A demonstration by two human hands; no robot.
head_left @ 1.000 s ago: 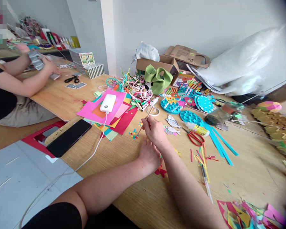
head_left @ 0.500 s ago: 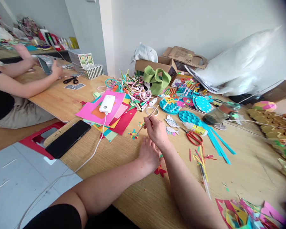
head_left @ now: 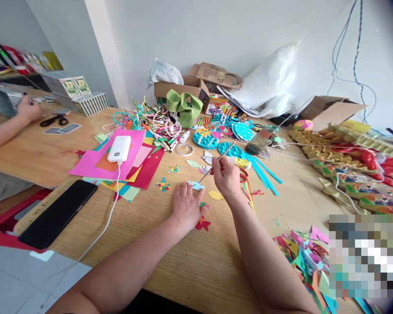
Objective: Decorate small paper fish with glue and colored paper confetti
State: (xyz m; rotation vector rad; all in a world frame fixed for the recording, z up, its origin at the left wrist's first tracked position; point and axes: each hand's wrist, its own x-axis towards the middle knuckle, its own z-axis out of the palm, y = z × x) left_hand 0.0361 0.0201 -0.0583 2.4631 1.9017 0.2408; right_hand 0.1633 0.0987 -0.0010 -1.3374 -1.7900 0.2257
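Observation:
My right hand (head_left: 227, 178) is closed around a thin wooden stick (head_left: 207, 174), whose tip points down at a light blue paper fish (head_left: 198, 186). Flat on the table, my left hand (head_left: 187, 203) rests its fingertips at the fish's near-left edge. Small coloured paper dots (head_left: 163, 184) lie left of the fish, with a second cluster of dots (head_left: 174, 168) beyond. A yellow paper fish (head_left: 215, 195) is under my right wrist's left side. Red paper cutouts (head_left: 203, 223) lie beside my left thumb, partly covered.
Coloured paper sheets (head_left: 107, 163) bear a white power bank (head_left: 119, 148); its cable crosses the table near a black phone (head_left: 59, 213). Red-handled scissors (head_left: 244, 175), a glue bottle (head_left: 241, 163) and a tape roll (head_left: 184, 149) lie beyond my hands. Paper scraps (head_left: 303, 257) are at right. Another person's hand (head_left: 29, 108) is far left.
The view has swung right. The stick's tip has gone from the paper dots to the light blue fish, which now shows beside my left fingertips.

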